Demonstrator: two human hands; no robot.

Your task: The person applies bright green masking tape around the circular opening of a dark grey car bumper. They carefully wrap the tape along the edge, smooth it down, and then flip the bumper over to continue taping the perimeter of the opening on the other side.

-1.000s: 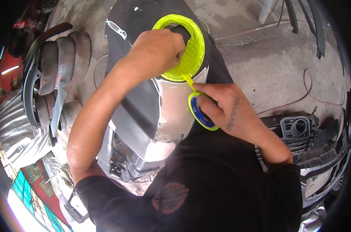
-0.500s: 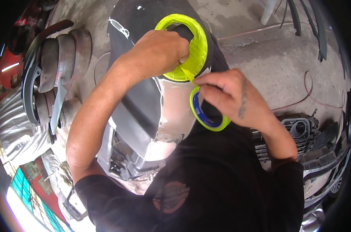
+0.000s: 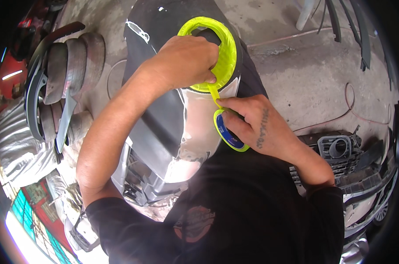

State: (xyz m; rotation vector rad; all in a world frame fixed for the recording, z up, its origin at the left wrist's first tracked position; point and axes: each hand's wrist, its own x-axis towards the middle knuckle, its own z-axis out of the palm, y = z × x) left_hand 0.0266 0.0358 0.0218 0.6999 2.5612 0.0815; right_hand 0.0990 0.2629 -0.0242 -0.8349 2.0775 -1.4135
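Observation:
A dark car bumper (image 3: 157,121) lies in front of me, with a pale sanded patch (image 3: 199,119) along its near part. Overlapping yellow-green masking tape (image 3: 228,66) lines the round opening in it. My left hand (image 3: 188,61) is closed at the opening's near left rim, its thumb pressing the tape there; its other fingertips are hidden. From that spot a short tape strip (image 3: 215,94) runs to the tape roll (image 3: 228,132), which has a blue core. My right hand (image 3: 256,125) grips the roll, thumb and forefinger close to where the strip leaves it.
Worn tires (image 3: 74,66) stand at the left beside a silvery sheet (image 3: 25,145). A black grille part (image 3: 336,147) and other bumper pieces lie at the right. A thin hose (image 3: 351,99) curls over the concrete floor (image 3: 292,75).
My right hand has moved slightly left and down with the roll, and a longer tape strip now shows between my hands. My left hand has shifted slightly right, staying at the opening's rim.

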